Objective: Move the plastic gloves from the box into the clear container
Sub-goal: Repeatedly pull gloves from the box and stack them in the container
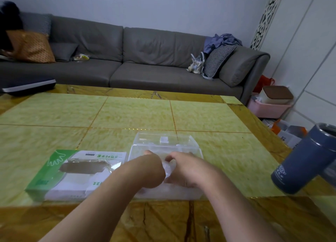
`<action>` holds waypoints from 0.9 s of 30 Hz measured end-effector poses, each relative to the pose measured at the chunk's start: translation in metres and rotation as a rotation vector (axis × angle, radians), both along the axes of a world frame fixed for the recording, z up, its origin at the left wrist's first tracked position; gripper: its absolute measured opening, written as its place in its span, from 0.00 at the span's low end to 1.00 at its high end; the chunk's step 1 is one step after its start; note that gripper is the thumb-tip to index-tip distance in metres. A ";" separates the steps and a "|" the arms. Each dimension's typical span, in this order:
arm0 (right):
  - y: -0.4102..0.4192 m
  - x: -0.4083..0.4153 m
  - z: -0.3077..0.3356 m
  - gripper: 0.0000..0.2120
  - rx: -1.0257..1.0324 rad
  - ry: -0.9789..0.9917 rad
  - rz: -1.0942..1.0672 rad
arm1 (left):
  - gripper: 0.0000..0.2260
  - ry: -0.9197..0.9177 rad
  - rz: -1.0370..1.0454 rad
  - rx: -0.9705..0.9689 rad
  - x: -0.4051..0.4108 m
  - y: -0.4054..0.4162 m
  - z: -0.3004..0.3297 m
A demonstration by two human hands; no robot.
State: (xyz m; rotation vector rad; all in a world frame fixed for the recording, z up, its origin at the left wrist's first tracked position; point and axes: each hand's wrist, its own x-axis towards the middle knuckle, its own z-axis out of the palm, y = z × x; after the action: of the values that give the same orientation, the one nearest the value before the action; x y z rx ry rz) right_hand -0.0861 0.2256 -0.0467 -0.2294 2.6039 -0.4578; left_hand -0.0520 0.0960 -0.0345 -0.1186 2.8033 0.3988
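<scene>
Both hands, left (151, 170) and right (183, 169), curl round plastic gloves (169, 169) inside the clear container (163, 141), lower centre; glove box (72, 172) beside it looks emptied; desk (127, 112) beyond lies open

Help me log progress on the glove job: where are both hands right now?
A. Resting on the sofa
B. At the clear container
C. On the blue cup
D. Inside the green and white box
B: the left hand and right hand meet over the clear container, on crumpled plastic gloves; the box lies beside them, untouched.
</scene>
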 end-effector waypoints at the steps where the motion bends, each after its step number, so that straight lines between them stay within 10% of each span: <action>1: 0.000 0.002 0.001 0.25 0.004 0.033 0.003 | 0.16 -0.004 -0.043 -0.002 0.000 0.000 -0.006; 18: -0.016 0.032 0.019 0.19 -0.059 0.600 -0.052 | 0.09 0.427 0.198 0.215 0.031 -0.101 0.022; 27: -0.087 0.084 -0.029 0.16 -0.117 0.742 0.654 | 0.14 -0.005 0.000 -0.067 0.042 -0.150 -0.013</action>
State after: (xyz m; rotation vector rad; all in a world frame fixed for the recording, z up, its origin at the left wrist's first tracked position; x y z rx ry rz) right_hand -0.0019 0.1385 -0.0757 -1.4743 2.9347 -0.3147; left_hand -0.0101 -0.0536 -0.0474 -0.1338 2.8123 0.3035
